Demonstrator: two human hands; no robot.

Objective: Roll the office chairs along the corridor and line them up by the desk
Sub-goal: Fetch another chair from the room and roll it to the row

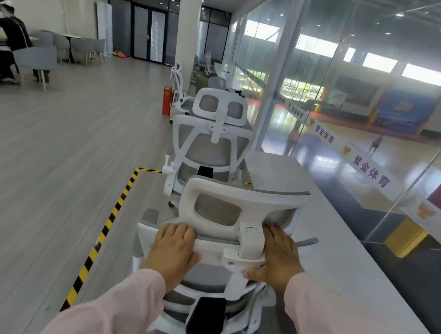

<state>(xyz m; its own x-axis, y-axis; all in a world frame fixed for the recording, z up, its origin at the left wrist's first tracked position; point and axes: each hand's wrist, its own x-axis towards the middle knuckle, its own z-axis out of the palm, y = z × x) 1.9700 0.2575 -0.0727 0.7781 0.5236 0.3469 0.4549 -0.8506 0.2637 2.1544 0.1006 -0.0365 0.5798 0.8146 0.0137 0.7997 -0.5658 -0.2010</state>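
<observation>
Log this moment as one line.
left hand: holds near chair | right hand: holds near chair | ahead: second chair | desk: right

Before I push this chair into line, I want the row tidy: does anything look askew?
Nothing looks spilled or broken. The far chair by the pillar stands turned sideways, while the middle chair and the near chair show their backs, so the row looks uneven.
</observation>
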